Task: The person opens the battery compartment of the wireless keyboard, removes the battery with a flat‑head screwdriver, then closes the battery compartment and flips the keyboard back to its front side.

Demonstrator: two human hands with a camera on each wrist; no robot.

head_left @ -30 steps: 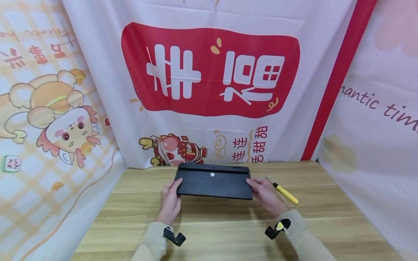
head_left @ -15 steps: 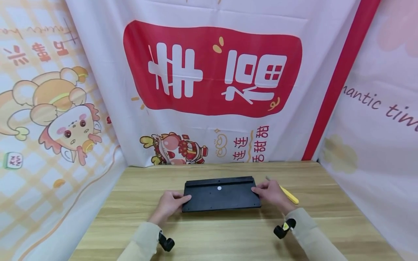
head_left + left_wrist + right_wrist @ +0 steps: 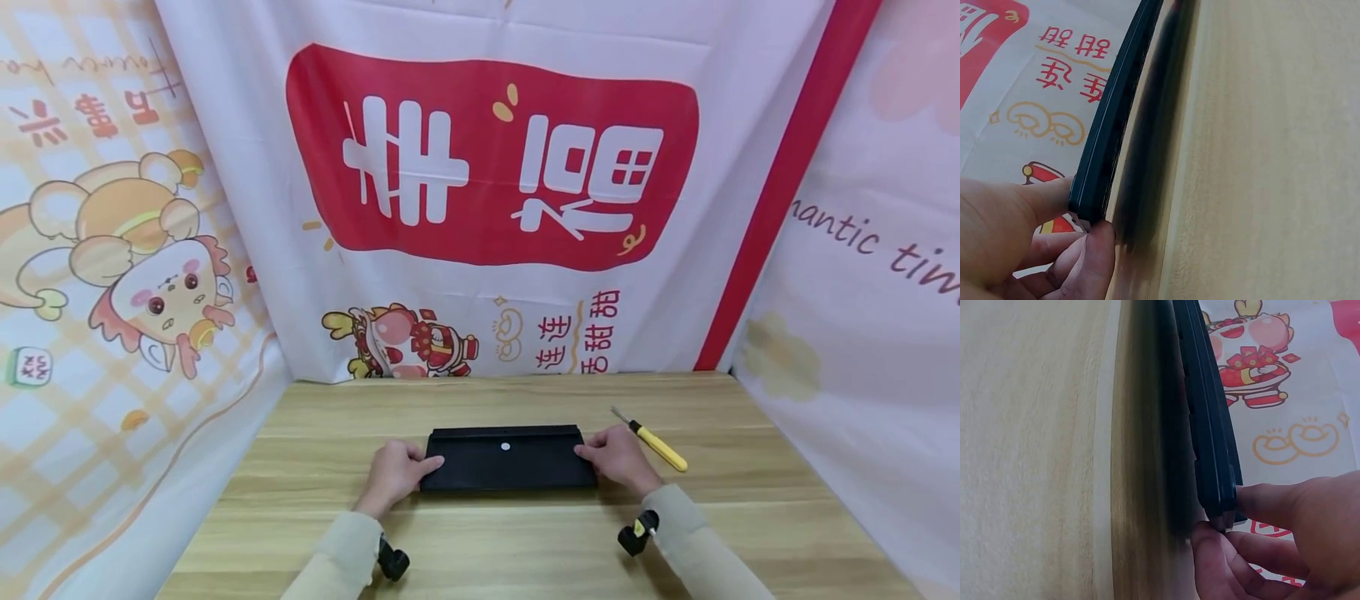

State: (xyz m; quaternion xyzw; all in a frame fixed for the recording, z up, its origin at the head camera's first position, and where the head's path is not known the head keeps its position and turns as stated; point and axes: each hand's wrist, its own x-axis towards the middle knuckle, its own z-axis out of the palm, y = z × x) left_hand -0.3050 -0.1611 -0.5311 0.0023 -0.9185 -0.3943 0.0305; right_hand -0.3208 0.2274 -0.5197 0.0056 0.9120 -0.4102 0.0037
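Each hand (image 3: 392, 473) (image 3: 618, 457) pinched round black panel (image 3: 510, 468)

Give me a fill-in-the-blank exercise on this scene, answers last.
1. The left hand and right hand hold opposite ends of a flat black rectangular panel with a round dot coloured ____.
2. The handle of the slim metal-tipped tool is coloured ____.
3. That tool lies nearer the ____ hand.
Missing: white; yellow; right.

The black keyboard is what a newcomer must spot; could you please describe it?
Find the wooden table, then the left hand and right hand over it. Between them, held at its short ends, is the black keyboard. Unlike the slim yellow-handled screwdriver beside the right hand, it is a broad rectangle with a white dot.
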